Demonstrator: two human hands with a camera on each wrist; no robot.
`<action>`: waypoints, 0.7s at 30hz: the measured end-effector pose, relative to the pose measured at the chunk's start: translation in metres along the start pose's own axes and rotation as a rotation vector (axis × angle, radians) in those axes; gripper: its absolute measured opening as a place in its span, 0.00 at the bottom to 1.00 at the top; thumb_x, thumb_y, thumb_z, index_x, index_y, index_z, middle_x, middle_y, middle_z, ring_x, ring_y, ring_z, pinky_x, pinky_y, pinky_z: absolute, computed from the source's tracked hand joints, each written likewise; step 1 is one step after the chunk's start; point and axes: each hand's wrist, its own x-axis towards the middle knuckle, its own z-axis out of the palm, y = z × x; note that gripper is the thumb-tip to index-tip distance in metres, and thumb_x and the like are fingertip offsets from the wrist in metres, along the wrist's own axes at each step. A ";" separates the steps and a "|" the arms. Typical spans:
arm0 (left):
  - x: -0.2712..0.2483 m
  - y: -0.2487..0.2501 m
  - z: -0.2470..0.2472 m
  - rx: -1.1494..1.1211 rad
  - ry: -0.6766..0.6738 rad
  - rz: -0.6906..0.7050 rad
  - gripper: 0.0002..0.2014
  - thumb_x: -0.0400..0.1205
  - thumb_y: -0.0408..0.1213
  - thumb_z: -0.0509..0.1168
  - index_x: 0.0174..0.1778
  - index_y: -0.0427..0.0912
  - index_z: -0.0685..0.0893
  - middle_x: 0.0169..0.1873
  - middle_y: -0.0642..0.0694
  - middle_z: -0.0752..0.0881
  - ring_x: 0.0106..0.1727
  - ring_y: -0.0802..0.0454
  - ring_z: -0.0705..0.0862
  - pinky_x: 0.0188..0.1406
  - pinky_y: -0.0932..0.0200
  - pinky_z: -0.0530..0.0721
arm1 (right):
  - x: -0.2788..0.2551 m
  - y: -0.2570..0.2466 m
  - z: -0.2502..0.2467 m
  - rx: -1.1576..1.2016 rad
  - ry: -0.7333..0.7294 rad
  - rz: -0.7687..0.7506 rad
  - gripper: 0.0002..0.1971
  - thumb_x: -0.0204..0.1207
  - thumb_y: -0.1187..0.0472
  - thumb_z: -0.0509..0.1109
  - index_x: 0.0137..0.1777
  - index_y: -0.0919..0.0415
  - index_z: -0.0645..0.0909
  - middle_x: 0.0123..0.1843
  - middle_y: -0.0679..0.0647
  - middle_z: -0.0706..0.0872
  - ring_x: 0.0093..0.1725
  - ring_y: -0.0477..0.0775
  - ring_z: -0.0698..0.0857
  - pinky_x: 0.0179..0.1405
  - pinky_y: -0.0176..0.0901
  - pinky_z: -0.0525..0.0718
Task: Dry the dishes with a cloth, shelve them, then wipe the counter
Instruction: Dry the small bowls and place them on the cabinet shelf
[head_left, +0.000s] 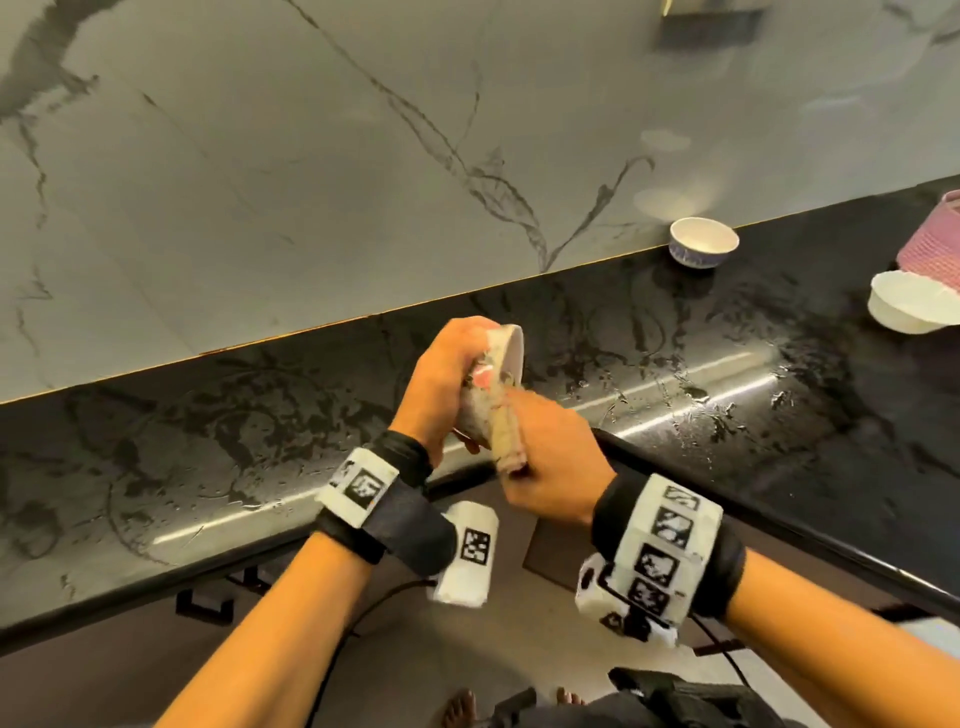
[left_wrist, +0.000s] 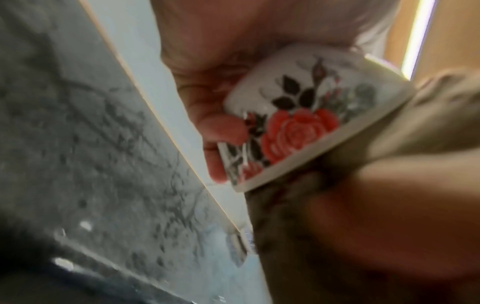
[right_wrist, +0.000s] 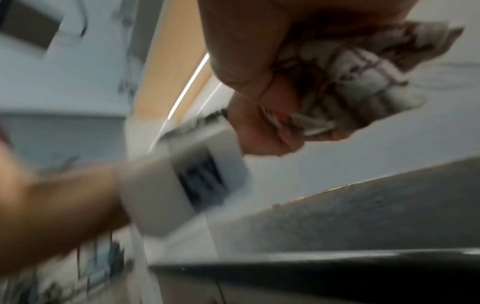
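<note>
Above the front edge of the black counter (head_left: 260, 415), my left hand (head_left: 441, 379) grips a small white bowl with a red rose pattern (left_wrist: 298, 127), tilted on its side. The bowl (head_left: 506, 353) shows its rim toward the right in the head view. My right hand (head_left: 550, 457) grips a crumpled pale cloth (right_wrist: 363, 78) and presses it against the bowl's mouth. The cloth (head_left: 506, 436) bunches between the two hands and hides the bowl's inside. In the left wrist view the cloth (left_wrist: 428, 115) covers the rim.
A blue-and-white bowl (head_left: 704, 241) stands at the back by the marble wall (head_left: 311, 156). A white bowl (head_left: 909, 301) leans at the far right beside a pink basket (head_left: 935, 244). Water drops and streaks cover the counter on the right (head_left: 701, 389).
</note>
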 end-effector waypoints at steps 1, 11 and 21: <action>0.002 -0.002 0.001 0.081 0.011 0.054 0.10 0.68 0.51 0.62 0.41 0.57 0.84 0.40 0.55 0.85 0.43 0.52 0.82 0.49 0.47 0.80 | 0.001 -0.003 -0.004 0.159 0.021 0.061 0.20 0.59 0.55 0.64 0.52 0.60 0.79 0.50 0.58 0.88 0.51 0.63 0.85 0.51 0.51 0.83; 0.004 0.012 0.014 0.067 -0.031 0.213 0.16 0.79 0.53 0.52 0.57 0.52 0.77 0.53 0.42 0.84 0.51 0.42 0.84 0.49 0.43 0.84 | 0.011 -0.004 -0.049 1.394 0.040 -0.102 0.26 0.56 0.73 0.78 0.56 0.64 0.80 0.46 0.61 0.88 0.47 0.59 0.88 0.45 0.56 0.88; 0.011 0.026 -0.027 -0.319 0.006 -0.176 0.15 0.83 0.38 0.59 0.37 0.41 0.89 0.30 0.49 0.88 0.30 0.57 0.85 0.32 0.66 0.84 | 0.031 0.030 -0.060 1.347 0.390 0.140 0.16 0.72 0.74 0.66 0.60 0.68 0.81 0.53 0.64 0.86 0.49 0.64 0.85 0.49 0.64 0.85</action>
